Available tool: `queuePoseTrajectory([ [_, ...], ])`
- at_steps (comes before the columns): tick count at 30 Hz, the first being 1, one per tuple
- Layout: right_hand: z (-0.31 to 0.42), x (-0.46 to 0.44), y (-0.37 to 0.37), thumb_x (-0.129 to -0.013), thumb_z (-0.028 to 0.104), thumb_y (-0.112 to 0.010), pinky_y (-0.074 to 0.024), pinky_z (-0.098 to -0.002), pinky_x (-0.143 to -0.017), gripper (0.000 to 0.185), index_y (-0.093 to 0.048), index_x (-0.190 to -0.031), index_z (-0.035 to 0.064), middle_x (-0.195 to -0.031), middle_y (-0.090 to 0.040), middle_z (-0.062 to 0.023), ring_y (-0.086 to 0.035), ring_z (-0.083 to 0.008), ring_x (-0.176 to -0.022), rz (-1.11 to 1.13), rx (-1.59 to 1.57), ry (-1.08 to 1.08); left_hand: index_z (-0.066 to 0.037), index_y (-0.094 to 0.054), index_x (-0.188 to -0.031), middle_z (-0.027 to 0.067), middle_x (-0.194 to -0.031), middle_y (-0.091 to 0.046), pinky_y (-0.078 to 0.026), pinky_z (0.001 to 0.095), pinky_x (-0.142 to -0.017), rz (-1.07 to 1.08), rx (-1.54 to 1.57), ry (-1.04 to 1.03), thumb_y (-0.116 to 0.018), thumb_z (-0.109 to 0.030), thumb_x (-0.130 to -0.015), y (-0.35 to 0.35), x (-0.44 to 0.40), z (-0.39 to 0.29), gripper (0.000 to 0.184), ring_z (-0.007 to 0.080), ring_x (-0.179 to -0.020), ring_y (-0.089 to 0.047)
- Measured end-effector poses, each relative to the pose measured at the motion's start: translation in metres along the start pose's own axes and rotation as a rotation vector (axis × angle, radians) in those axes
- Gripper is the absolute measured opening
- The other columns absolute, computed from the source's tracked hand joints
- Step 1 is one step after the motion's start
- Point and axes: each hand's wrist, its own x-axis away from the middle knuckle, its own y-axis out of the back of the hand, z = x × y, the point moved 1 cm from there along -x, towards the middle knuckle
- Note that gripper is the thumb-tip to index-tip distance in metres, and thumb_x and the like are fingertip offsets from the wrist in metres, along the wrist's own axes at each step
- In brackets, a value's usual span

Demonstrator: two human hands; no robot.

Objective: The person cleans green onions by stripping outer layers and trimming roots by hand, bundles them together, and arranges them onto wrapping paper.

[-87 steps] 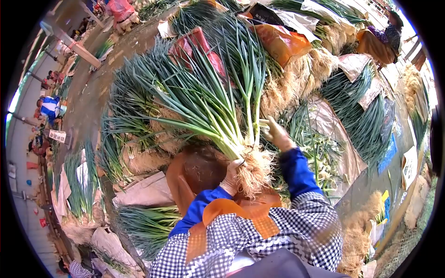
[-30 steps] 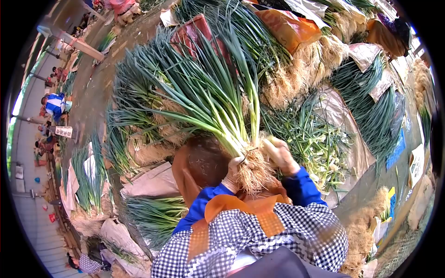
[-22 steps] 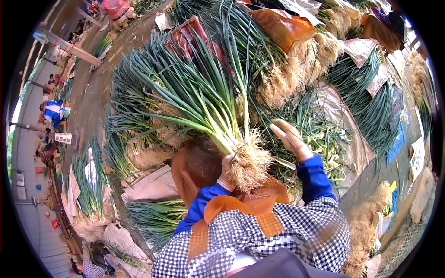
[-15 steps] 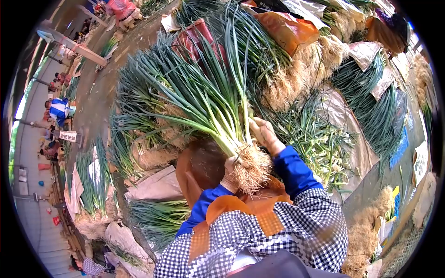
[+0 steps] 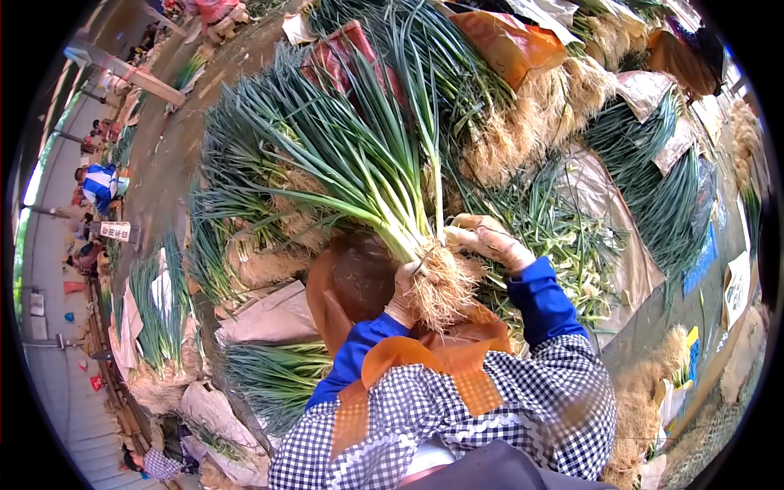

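Note:
My left hand (image 5: 402, 296) is wrapped round the lower stalks of a bunch of green onions (image 5: 384, 180), close above their pale roots (image 5: 445, 286). The leaves fan up and to the left, away from my body. At the bunch's right side, my right hand (image 5: 496, 243) has its thumb and fingers pinched at the base of one stalk that stands slightly apart. What lies between those fingertips is partly hidden. Below the bunch spreads an orange-brown plastic apron (image 5: 327, 302) over my lap.
Piles of green onions (image 5: 237, 155) surround me, some with roots towards me. Loose leaf trimmings (image 5: 563, 253) lie to the right beside a tan sheet (image 5: 608, 216). An orange bag (image 5: 518, 49) rests on the far pile. Other people, one in blue and white (image 5: 100, 188), sit at far left.
My right hand has shifted a little right and down along the stalk, towards the roots. The bunch stays in my left hand, with its roots slightly higher in view.

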Motion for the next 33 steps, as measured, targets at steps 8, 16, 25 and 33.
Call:
queuePoseTrajectory([
  [8, 0.011, 0.007, -0.024, -0.073, 0.012, -0.055, -0.0333, -0.0358, -0.041, 0.024, -0.043, -0.054, 0.0101, -0.05, -0.044, -0.0093, -0.044, -0.0265, -0.044, -0.25, 0.616, 0.772, -0.003, -0.044, -0.125, 0.0128, -0.113, -0.055, -0.047, 0.0411, -0.088, -0.034, 0.114, 0.019, -0.052, -0.044, -0.077, -0.022, 0.019, 0.001, 0.064, 0.0259, -0.098, -0.056],
  [16, 0.061, 0.078, -0.017, -0.079, 0.004, -0.062, -0.0315, -0.0319, -0.042, 0.032, -0.043, -0.053, 0.0052, -0.048, -0.042, -0.0051, -0.044, -0.0141, -0.043, -0.044, 0.041, 0.509, -0.001, -0.043, -0.126, 0.0153, -0.11, -0.055, -0.048, 0.0421, -0.086, 0.14, 0.134, -0.059, -0.054, -0.041, -0.077, -0.036, 0.011, 0.0, 0.064, 0.0266, -0.098, -0.057],
  [25, 0.019, 0.049, 0.032, -0.08, 0.036, -0.063, -0.0485, -0.0357, -0.064, 0.031, -0.062, -0.091, 0.0064, -0.077, -0.063, -0.014, -0.061, -0.0314, -0.071, -0.459, 0.788, 0.34, -0.002, -0.042, -0.124, 0.0178, -0.114, -0.053, -0.043, 0.0462, -0.094, 0.154, -0.111, 0.038, -0.061, -0.031, -0.072, 0.001, -0.006, -0.002, 0.062, 0.0317, -0.106, -0.053],
  [33, 0.037, -0.042, -0.014, -0.081, 0.039, -0.059, -0.0483, -0.0317, -0.062, 0.032, -0.068, -0.079, 0.0075, -0.069, -0.064, -0.0103, -0.062, -0.0242, -0.066, 0.221, 0.561, 0.175, 0.001, -0.046, -0.121, 0.0156, -0.107, -0.058, -0.048, 0.0415, -0.09, -0.015, -0.069, 0.066, -0.058, -0.022, -0.077, 0.026, -0.006, 0.005, 0.052, 0.028, -0.097, -0.059],
])
